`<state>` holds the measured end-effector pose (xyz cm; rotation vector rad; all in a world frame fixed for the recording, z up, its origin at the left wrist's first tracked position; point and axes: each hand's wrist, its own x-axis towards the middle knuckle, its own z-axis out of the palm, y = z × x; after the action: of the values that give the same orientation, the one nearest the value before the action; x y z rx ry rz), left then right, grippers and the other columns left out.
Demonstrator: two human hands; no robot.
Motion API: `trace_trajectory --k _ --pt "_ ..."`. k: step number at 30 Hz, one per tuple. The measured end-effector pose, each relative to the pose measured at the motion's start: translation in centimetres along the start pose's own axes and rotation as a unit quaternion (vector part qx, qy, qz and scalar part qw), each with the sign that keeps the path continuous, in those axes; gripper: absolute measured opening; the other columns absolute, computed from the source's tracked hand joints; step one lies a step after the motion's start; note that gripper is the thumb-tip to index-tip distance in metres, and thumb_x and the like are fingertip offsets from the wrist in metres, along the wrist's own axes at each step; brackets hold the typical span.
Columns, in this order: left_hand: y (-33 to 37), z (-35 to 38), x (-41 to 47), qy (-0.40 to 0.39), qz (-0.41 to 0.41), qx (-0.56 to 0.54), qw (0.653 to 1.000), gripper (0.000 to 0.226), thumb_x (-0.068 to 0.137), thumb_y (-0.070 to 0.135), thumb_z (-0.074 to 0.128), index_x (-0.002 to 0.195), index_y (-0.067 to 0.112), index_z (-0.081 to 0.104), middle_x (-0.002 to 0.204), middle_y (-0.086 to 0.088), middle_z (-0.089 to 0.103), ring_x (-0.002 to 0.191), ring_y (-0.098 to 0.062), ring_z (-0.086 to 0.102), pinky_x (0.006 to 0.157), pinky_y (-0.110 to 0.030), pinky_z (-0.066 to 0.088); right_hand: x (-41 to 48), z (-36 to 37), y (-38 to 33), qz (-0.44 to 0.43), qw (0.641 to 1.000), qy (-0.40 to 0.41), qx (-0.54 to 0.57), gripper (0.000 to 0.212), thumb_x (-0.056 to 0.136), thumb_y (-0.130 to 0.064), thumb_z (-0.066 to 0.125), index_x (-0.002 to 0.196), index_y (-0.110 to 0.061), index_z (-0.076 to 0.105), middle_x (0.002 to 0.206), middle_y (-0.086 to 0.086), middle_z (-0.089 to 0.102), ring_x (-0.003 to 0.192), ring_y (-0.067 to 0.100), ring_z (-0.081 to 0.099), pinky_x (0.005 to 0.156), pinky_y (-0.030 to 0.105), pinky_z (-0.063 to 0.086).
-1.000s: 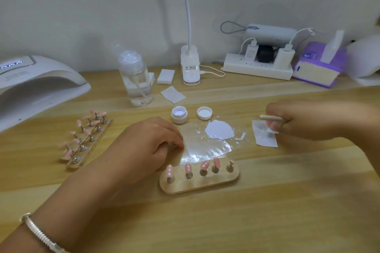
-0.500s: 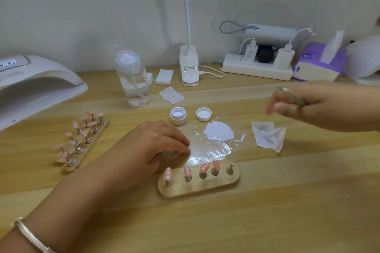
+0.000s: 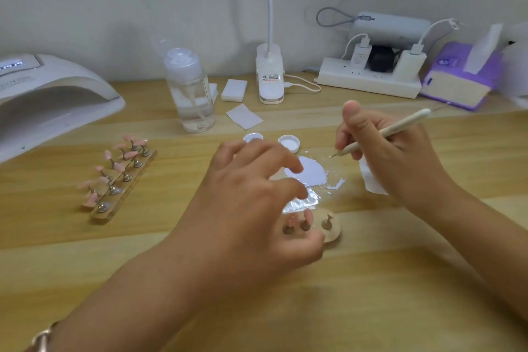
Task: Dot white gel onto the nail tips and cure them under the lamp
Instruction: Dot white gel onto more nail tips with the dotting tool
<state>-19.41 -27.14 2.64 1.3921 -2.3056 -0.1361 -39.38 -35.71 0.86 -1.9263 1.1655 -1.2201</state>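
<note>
My left hand (image 3: 257, 200) hovers, blurred, over the left part of a small wooden stand (image 3: 333, 233) that carries pink nail tips (image 3: 307, 216). Its fingers are spread and its thumb lies at the stand's front edge. It hides the stand's left tips. My right hand (image 3: 391, 157) grips a cream dotting tool (image 3: 400, 127) like a pen, with the fine tip just above the upper right edge of a white gel puddle (image 3: 311, 174) on foil (image 3: 303, 201). The open gel jar (image 3: 253, 137) and its lid (image 3: 289, 142) stand behind the puddle. The curing lamp (image 3: 43, 94) is at the far left.
A second wooden rack of pink tips (image 3: 120, 177) lies left of my hands. A clear pump bottle (image 3: 191, 91), white wipes (image 3: 244, 116), a desk lamp base (image 3: 270, 77), a power strip (image 3: 368, 77) and a purple tissue pack (image 3: 460, 77) line the back. A crumpled wipe (image 3: 371, 180) lies under my right hand.
My left hand lifted off the table and moved right over the stand. My right hand left the wipe, rose, then brought the tool's tip down beside the gel puddle.
</note>
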Motion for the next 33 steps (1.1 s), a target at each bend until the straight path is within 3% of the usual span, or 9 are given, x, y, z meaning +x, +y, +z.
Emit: trace_trajectory --k 2,4,8,12,19,23,28,31,33 --pt "0.4 0.7 0.1 -0.003 -0.006 0.023 1.000 0.028 0.069 0.051 0.067 0.084 0.030 0.078 0.116 0.012 0.065 0.120 -0.009 0.047 0.107 -0.033 0.025 -0.2 0.5 0.4 -0.007 0.999 0.035 0.018 0.052 0.102 -0.047 0.046 0.065 -0.014 0.064 0.063 0.010 0.061 0.058 0.015 0.055 0.057 0.030 0.044" --pt "0.4 1.2 0.1 -0.006 -0.017 0.005 1.000 0.023 0.069 0.049 0.068 0.081 0.032 0.076 0.118 0.011 0.063 0.121 -0.008 0.042 0.106 -0.030 0.021 -0.7 1.0 0.6 -0.017 0.998 0.055 0.023 0.051 0.102 -0.047 0.044 0.066 -0.016 0.062 0.064 0.005 0.060 0.058 0.010 0.054 0.055 0.026 0.042" --pt "0.3 1.8 0.1 0.004 -0.039 -0.018 0.999 0.010 0.070 0.041 0.069 0.070 0.032 0.073 0.115 0.010 0.063 0.119 -0.009 0.045 0.103 -0.027 0.020 -1.5 1.9 1.3 -0.029 0.998 0.060 0.007 0.050 0.101 -0.045 0.040 0.066 -0.015 0.060 0.064 0.002 0.059 0.063 0.014 0.057 0.061 0.039 0.046" --pt "0.3 2.3 0.0 0.037 -0.020 -0.013 0.999 0.004 0.070 0.030 0.073 0.066 0.030 0.072 0.108 0.008 0.066 0.114 -0.012 0.051 0.101 -0.029 0.024 -2.2 2.3 1.6 -0.073 0.993 0.073 -0.063 0.045 0.103 -0.038 0.036 0.064 -0.026 0.055 0.068 -0.011 0.060 0.066 0.004 0.059 0.078 0.016 0.037" --pt "0.8 2.7 0.1 0.089 0.052 0.045 0.994 0.012 0.073 0.020 0.074 0.063 0.023 0.070 0.097 0.006 0.070 0.102 -0.019 0.066 0.099 -0.036 0.035 -2.3 2.5 1.5 -0.087 0.989 0.075 -0.091 0.043 0.102 -0.038 0.034 0.064 -0.028 0.053 0.070 -0.016 0.058 0.070 0.001 0.058 0.080 0.023 0.033" --pt "1.1 2.0 0.0 0.143 0.074 -0.016 0.987 0.006 0.074 0.015 0.076 0.071 0.019 0.072 0.083 0.009 0.072 0.083 -0.014 0.069 0.095 -0.035 0.042 -2.4 2.5 1.3 -0.092 0.988 0.075 -0.097 0.045 0.101 -0.038 0.036 0.063 -0.023 0.055 0.070 -0.018 0.059 0.070 0.001 0.057 0.080 0.020 0.032" --pt "0.8 -0.8 -0.2 0.200 -0.035 -0.166 0.965 0.009 0.072 0.016 0.077 0.074 0.024 0.072 0.074 0.017 0.071 0.073 -0.007 0.069 0.069 -0.028 0.053 -2.5 2.4 1.4 -0.072 0.989 0.082 -0.103 0.055 0.095 -0.046 0.047 0.055 -0.010 0.054 0.058 -0.004 0.059 0.063 0.011 0.057 0.080 0.014 0.029" --pt "-1.0 -1.5 -0.4 0.202 -0.073 -0.210 0.954 0.011 0.075 0.016 0.078 0.075 0.026 0.073 0.077 0.020 0.072 0.075 0.001 0.067 0.068 -0.013 0.050 -2.5 2.3 1.4 -0.066 0.989 0.091 -0.091 0.052 0.092 -0.048 0.053 0.053 -0.014 0.052 0.063 -0.008 0.060 0.061 0.006 0.056 0.081 0.016 0.030" --pt "-2.3 -1.3 -0.7 0.190 -0.107 -0.256 0.942 0.012 0.075 0.020 0.084 0.077 0.027 0.075 0.079 0.020 0.073 0.075 0.000 0.068 0.068 -0.014 0.051 -2.4 2.2 1.3 -0.066 0.989 0.098 -0.090 0.047 0.091 -0.049 0.055 0.055 -0.019 0.055 0.067 -0.010 0.063 0.067 0.003 0.058 0.083 0.019 0.031"
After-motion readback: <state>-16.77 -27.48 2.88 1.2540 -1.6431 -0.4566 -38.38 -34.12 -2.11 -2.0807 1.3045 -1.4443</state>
